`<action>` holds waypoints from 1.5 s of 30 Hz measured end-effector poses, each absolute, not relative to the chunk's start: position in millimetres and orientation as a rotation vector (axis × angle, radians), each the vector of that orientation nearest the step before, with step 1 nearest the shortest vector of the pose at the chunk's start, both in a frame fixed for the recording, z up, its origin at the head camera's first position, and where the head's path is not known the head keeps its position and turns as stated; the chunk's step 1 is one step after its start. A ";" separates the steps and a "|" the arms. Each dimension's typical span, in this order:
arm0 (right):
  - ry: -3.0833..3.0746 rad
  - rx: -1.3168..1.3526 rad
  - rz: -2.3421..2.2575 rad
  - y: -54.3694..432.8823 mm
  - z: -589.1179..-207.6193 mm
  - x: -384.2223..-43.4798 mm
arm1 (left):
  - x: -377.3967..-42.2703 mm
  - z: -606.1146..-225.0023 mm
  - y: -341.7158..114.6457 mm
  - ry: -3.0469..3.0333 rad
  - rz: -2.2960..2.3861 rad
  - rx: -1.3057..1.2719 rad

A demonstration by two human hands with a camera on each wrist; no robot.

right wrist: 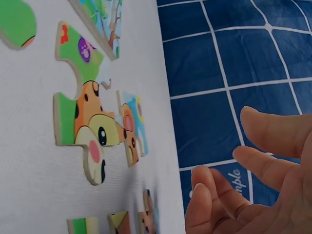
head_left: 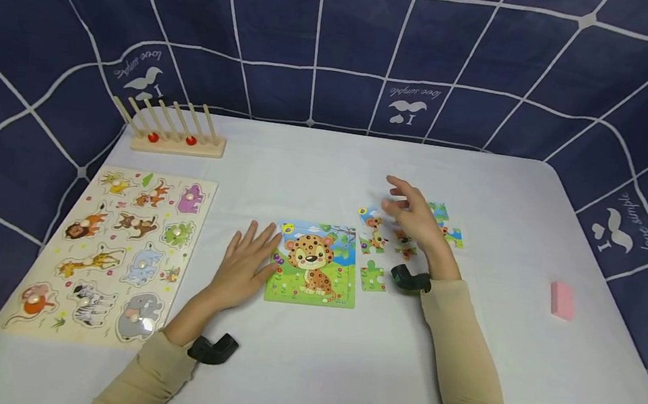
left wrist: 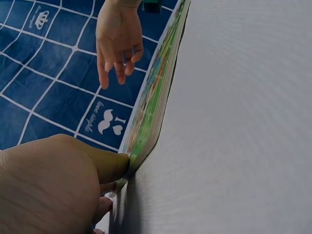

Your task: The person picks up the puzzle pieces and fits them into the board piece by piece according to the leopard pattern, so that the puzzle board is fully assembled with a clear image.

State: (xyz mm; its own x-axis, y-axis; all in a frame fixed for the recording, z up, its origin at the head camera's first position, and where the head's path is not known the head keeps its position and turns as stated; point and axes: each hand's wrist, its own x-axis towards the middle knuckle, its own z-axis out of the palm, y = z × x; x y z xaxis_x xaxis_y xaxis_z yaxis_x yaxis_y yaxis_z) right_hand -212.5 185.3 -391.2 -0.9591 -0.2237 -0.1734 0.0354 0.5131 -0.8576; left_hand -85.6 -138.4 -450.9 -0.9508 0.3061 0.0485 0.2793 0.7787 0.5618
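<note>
A square puzzle board point(head_left: 315, 266) with a leopard cub picture lies in the middle of the table. My left hand point(head_left: 242, 270) rests at its left edge, fingers spread. In the left wrist view, the thumb of that left hand point(left wrist: 53, 180) touches the corner of the board point(left wrist: 157, 105). Over loose jigsaw pieces to the right hovers my right hand point(head_left: 414, 219), its fingers loosely bent with nothing between them. A green jigsaw piece point(head_left: 373, 277) lies nearest the board. The right wrist view shows leopard-face pieces point(right wrist: 95, 119) flat on the table, apart from the right hand point(right wrist: 253, 190).
A wooden animal peg puzzle point(head_left: 131, 241) covers the table's left side. Behind it stands a wooden rack point(head_left: 178, 146) with upright sticks and two red beads. A pink block point(head_left: 562, 300) sits at the far right. Dark blue gridded cloth point(head_left: 358, 36) surrounds the white table point(head_left: 301, 376).
</note>
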 end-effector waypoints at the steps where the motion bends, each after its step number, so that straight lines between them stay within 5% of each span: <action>1: 2.493 -0.155 -1.415 185.4 -392.1 -212.7 | -85.4 -450.8 -138.2 2.920 0.910 0.482; 45: 2.708 -0.323 -0.995 177.1 -423.5 -219.4 | -86.6 -449.9 -139.3 2.939 0.862 0.507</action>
